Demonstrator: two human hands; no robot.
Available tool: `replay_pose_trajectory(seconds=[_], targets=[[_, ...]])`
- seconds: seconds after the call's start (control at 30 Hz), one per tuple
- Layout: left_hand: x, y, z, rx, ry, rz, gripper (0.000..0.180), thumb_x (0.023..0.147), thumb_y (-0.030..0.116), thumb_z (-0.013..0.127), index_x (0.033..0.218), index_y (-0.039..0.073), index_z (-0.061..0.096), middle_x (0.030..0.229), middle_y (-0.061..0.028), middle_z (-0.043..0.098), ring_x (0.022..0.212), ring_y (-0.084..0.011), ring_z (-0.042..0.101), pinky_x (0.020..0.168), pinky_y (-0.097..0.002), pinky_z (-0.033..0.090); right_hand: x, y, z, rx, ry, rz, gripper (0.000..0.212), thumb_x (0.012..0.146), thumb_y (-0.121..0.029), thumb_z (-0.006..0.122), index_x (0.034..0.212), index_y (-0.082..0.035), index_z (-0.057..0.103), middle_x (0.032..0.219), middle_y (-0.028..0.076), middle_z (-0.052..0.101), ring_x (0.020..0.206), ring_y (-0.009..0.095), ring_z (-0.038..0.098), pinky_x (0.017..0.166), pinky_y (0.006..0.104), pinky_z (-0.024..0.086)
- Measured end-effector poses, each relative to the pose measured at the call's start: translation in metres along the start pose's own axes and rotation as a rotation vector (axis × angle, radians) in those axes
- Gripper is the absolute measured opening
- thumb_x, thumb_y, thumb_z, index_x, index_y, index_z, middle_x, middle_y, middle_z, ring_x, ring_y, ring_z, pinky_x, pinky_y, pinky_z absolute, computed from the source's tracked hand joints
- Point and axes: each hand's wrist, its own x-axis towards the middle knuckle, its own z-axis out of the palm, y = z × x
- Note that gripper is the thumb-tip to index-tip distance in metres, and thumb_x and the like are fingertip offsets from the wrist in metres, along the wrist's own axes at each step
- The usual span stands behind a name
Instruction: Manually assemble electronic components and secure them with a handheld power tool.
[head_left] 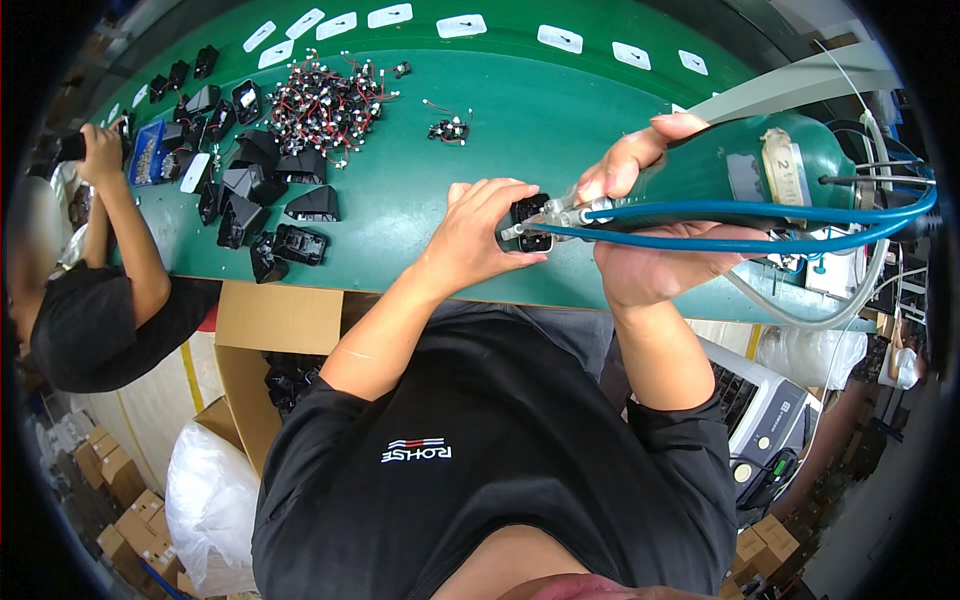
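Observation:
My left hand [474, 238] grips a small black plastic housing [530, 207] on the green bench, its thumb on the near side and fingers on the far side. My right hand [632, 268] is wrapped round a thick green power screwdriver [705, 165] lying nearly level, with blue hoses [760, 212] running along it. The screwdriver's metal and clear nose reaches over the housing, beside my left fingertips. Whether its tip touches the housing is hidden. Farther off on the bench sits a small wired part [450, 130].
A heap of red-wired parts [325, 110] and several black housings [250, 185] lie to the left. White cards [460, 26] line the far edge. A co-worker's hand [100, 155] is at far left, near a blue tray [148, 153]. An open carton [275, 325] stands below the bench.

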Motion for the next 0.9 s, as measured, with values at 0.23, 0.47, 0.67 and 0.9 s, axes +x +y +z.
replay_pose_trajectory(seconds=[0.23, 0.47, 0.67, 0.9], targets=[[0.0, -0.001, 0.0, -0.007, 0.002, -0.001, 0.081, 0.058, 0.028, 0.099, 0.128, 0.009, 0.062, 0.126, -0.0076, 0.068, 0.118, -0.0271, 0.063, 0.097, -0.04, 0.039, -0.002, 0.007, -0.007, 0.164, 0.037, 0.048, 0.112, 0.077, -0.098, 0.045, 0.132, -0.001, 0.05, 0.086, 0.015, 0.061, 0.074, 0.026, 0.065, 0.07, 0.0365, 0.058], [0.003, -0.002, -0.004, -0.013, -0.018, -0.012, 0.081, 0.06, 0.03, 0.098, 0.129, 0.009, 0.061, 0.126, -0.0097, 0.067, 0.118, -0.0281, 0.062, 0.097, -0.0405, 0.038, 0.004, 0.007, 0.003, 0.106, 0.041, 0.052, 0.11, 0.076, -0.098, 0.045, 0.132, -0.004, 0.05, 0.087, 0.012, 0.062, 0.073, 0.025, 0.065, 0.067, 0.0352, 0.057], [0.01, 0.008, -0.027, -0.022, -0.077, -0.006, 0.082, 0.07, 0.027, 0.091, 0.141, 0.01, 0.055, 0.13, -0.0103, 0.059, 0.12, -0.0281, 0.057, 0.101, -0.0443, 0.036, 0.063, -0.099, -0.004, 0.081, -0.195, -0.196, 0.104, 0.088, -0.09, 0.043, 0.142, -0.001, 0.044, 0.086, 0.008, 0.056, 0.073, 0.017, 0.054, 0.061, 0.0325, 0.048], [0.154, -0.057, -0.138, 0.615, -0.081, -0.091, 0.063, 0.072, 0.008, 0.077, 0.13, 0.008, 0.052, 0.126, -0.0153, 0.061, 0.12, -0.0367, 0.06, 0.101, -0.0504, 0.041, 0.042, -0.095, -0.045, -0.366, 0.139, -0.172, 0.091, 0.097, -0.078, 0.042, 0.139, 0.003, 0.046, 0.087, 0.007, 0.055, 0.069, 0.015, 0.053, 0.063, 0.0276, 0.049]])
